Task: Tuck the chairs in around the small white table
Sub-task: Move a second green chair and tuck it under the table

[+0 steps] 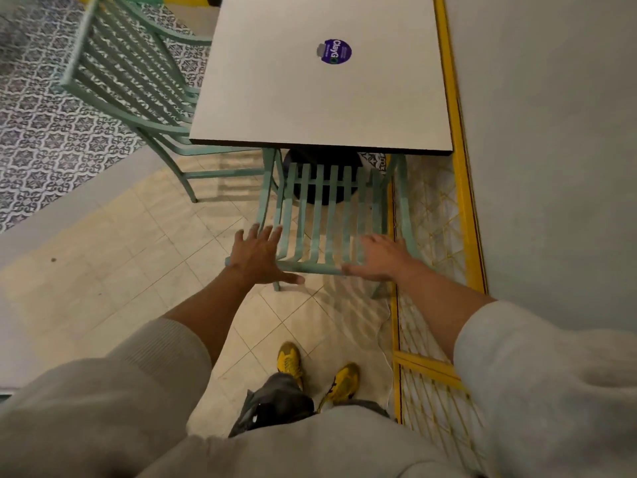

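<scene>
The small white table (320, 98) fills the upper middle of the view, with a round purple sticker (334, 51) on its top. A mint-green slatted chair (327, 215) stands right in front of me, its seat under the table's near edge and its backrest toward me. My left hand (260, 257) lies flat with fingers spread on the left end of the backrest's top rail. My right hand (379, 257) rests open on the right end of the same rail. A second mint-green chair (138, 84) stands at the table's left side, partly out from it.
A grey wall (551, 150) with a yellow metal frame (462, 201) runs along the right, close to the chair. A grey raised floor strip (86, 201) and patterned tiles (41, 132) lie to the left. My yellow shoes (317, 370) stand on cream tiles behind the chair.
</scene>
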Tool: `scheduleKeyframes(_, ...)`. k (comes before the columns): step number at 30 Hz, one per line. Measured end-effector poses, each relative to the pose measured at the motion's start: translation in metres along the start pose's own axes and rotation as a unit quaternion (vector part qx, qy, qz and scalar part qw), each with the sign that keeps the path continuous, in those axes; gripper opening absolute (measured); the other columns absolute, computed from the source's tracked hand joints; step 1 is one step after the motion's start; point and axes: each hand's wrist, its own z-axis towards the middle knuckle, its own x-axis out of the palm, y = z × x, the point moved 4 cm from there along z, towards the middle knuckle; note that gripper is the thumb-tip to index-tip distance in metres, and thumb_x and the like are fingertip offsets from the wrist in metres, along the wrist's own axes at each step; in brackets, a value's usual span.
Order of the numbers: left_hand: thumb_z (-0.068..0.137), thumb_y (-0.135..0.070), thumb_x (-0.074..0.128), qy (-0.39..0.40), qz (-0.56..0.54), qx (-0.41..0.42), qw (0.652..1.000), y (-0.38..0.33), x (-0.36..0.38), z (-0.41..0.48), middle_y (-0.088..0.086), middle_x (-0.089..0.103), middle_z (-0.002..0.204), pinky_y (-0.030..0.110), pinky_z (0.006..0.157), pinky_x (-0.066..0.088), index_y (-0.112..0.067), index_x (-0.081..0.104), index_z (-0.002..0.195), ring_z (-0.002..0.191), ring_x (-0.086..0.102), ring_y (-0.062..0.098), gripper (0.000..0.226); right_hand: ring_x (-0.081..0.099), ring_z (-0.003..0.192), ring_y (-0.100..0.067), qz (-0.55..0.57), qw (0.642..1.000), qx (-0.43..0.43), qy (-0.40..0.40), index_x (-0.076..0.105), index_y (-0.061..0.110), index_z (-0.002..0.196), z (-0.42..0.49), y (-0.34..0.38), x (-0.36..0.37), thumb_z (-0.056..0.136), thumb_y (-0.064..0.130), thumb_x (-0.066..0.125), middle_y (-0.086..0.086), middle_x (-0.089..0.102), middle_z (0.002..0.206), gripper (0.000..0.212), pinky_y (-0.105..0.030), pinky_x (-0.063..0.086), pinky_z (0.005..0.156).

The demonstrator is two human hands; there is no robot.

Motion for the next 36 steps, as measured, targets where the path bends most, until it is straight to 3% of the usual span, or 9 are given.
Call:
scheduleKeyframes(6, 0.057, -0.108, 0.037, -0.003, -0.047, -0.059, 0.997, 0.063, 0.001, -0.038, 0.005, 0.015, 0.179, 0.063, 0.130, 0.016, -0.021, 0.009, 0.173, 0.165, 0.011, 0.036, 0.148, 0.040, 0.153, -0.036, -0.049, 0.996, -0.068, -0.032, 0.033, 0.018, 0.166, 0.027, 0.069, -0.040, 0.090, 0.093, 0.040, -0.011, 0.039, 0.170, 0.107, -0.057, 0.034, 0.121)
scheduleKeyframes(11, 0.073, -0.105, 0.039, -0.003, -0.052, -0.112, 0.992, 0.142, 0.021, -0.077, 0.006, 0.024, 0.177, 0.059, 0.130, 0.022, -0.018, 0.019, 0.172, 0.163, 0.019, 0.034, 0.134, 0.047, 0.147, -0.035, -0.088, 0.987, -0.132, -0.008, 0.040, 0.018, 0.163, 0.038, 0.153, -0.035, 0.095, 0.084, 0.044, -0.011, 0.045, 0.166, 0.095, -0.053, 0.040, 0.118)
scheduleKeyframes(20, 0.074, -0.105, 0.036, -0.032, -0.033, -0.152, 0.987, 0.355, 0.012, -0.083, 0.005, 0.030, 0.175, 0.056, 0.128, 0.023, -0.016, 0.020, 0.171, 0.163, 0.022, 0.031, 0.132, 0.039, 0.153, -0.035, -0.134, 0.976, -0.170, 0.010, 0.030, 0.019, 0.168, 0.110, 0.355, -0.076, 0.092, 0.092, 0.036, -0.008, 0.033, 0.173, 0.106, -0.054, 0.037, 0.121)
scheduleKeyframes(26, 0.076, -0.103, 0.040, -0.040, -0.018, -0.116, 0.992, 0.479, -0.043, -0.065, 0.004, 0.033, 0.173, 0.054, 0.128, 0.022, -0.015, 0.024, 0.170, 0.161, 0.025, 0.030, 0.130, 0.041, 0.152, -0.034, -0.138, 0.977, -0.158, -0.025, 0.034, 0.021, 0.167, 0.172, 0.467, -0.133, 0.090, 0.094, 0.036, -0.007, 0.038, 0.171, 0.105, -0.055, 0.041, 0.116)
scheduleKeyframes(30, 0.070, -0.107, 0.037, -0.017, -0.016, -0.081, 0.996, 0.534, -0.084, -0.035, 0.004, 0.047, 0.166, 0.052, 0.118, 0.038, -0.020, 0.029, 0.168, 0.148, 0.048, 0.032, 0.131, 0.044, 0.151, -0.032, -0.114, 0.979, -0.160, -0.058, 0.033, 0.022, 0.167, 0.208, 0.519, -0.170, 0.090, 0.092, 0.041, -0.010, 0.041, 0.168, 0.105, -0.051, 0.041, 0.120)
scheduleKeyframes(36, 0.062, -0.108, 0.037, 0.037, -0.042, -0.049, 0.997, 0.597, -0.107, 0.028, 0.005, 0.040, 0.170, 0.052, 0.122, 0.036, -0.026, 0.025, 0.170, 0.151, 0.044, 0.033, 0.136, 0.043, 0.151, -0.035, -0.103, 0.984, -0.139, -0.050, 0.037, 0.020, 0.165, 0.279, 0.566, -0.201, 0.091, 0.090, 0.044, -0.009, 0.040, 0.169, 0.102, -0.054, 0.040, 0.120)
